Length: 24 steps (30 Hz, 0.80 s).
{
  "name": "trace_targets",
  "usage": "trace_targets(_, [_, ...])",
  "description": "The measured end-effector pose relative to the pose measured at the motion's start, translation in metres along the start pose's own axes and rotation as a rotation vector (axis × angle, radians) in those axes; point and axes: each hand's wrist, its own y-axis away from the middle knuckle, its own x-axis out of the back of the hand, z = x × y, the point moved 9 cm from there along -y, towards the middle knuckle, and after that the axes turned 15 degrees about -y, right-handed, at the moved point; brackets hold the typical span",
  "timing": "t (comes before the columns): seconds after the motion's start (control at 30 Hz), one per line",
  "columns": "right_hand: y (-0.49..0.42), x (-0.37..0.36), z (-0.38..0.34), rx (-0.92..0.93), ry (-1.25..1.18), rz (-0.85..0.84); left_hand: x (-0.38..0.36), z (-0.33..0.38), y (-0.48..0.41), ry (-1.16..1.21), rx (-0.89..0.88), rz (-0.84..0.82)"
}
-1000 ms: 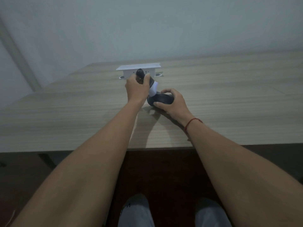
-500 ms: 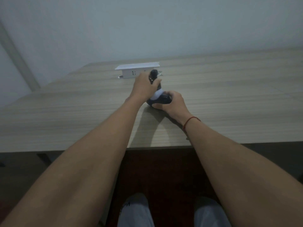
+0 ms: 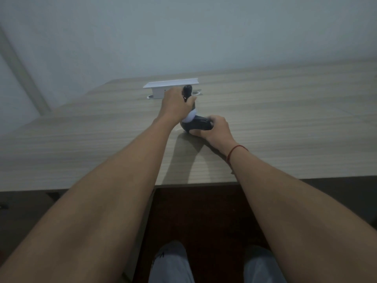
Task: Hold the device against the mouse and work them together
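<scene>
I see the left hand (image 3: 176, 105) gripping the upright black handle (image 3: 187, 91) while the right hand (image 3: 216, 127) grips the dark round base (image 3: 196, 124). The base rests on the worktop (image 3: 285, 119), near a white socket box (image 3: 163, 88).

Wooden table (image 3: 285, 123), white socket box (image 3: 163, 88) perhaps, grey wall (image 3: 204, 33)

Both arms are reaching forward, nearly straight. The left hand (image 3: 176, 105) is curling tight in a fist-like grip; the right hand (image 3: 215, 127) is cupping, fingers bent.
</scene>
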Motion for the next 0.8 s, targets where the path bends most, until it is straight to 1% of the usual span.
trace_targets(0.07, [-0.001, -0.001, 0.001, -0.008, -0.024, 0.001, 0.000, 0.004, 0.005, 0.154, 0.021, 0.002])
trace_targets(0.1, [-0.001, -0.001, 0.001, -0.008, -0.024, 0.000, -0.003, 0.003, 0.008, 0.181, 0.037, 0.000])
trace_targets(0.17, [0.000, 0.000, 0.000, 0.000, 0.006, -0.001, -0.005, -0.010, 0.015, 0.159, 0.098, 0.016])
trace_targets(0.27, [0.001, 0.006, -0.003, 0.041, 0.013, 0.030, -0.002, -0.040, 0.018, 0.056, 0.186, 0.039])
trace_targets(0.33, [-0.001, 0.006, -0.004, 0.063, 0.019, 0.032, -0.002, -0.054, 0.020, 0.062, 0.214, 0.045])
trace_targets(0.43, [-0.004, -0.001, -0.004, 0.095, 0.089, 0.021, -0.007, -0.071, 0.025, 0.097, 0.276, 0.062])
trace_targets(0.63, [-0.009, 0.003, 0.002, 0.056, 0.284, 0.120, -0.011, -0.079, 0.030, 0.127, 0.299, 0.043])
trace_targets(0.8, [-0.010, 0.003, 0.005, -0.004, 0.403, 0.134, -0.008, -0.081, 0.028, 0.170, 0.311, 0.051])
